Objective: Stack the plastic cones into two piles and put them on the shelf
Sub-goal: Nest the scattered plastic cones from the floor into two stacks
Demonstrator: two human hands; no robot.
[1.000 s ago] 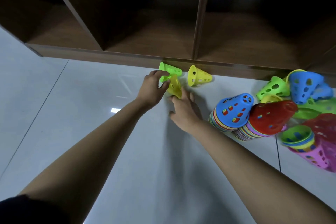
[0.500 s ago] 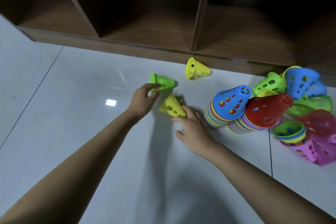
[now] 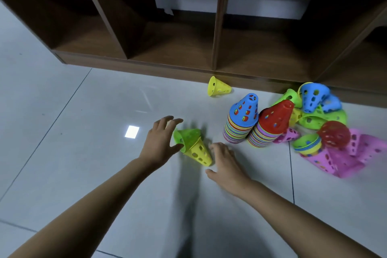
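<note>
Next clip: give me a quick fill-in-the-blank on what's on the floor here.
1. The left pile is topped by a ____ cone.
2. The right pile beside it is topped by a ____ cone.
3. The lone cone lying by the shelf is ____.
4. Between the left hand and right hand, a green cone lies against a ____ cone.
Missing words: blue, red, yellow, yellow.

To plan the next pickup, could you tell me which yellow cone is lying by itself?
The yellow cone on its side beside the shelf base; the yellow one beside the right hand touches a green cone.
</note>
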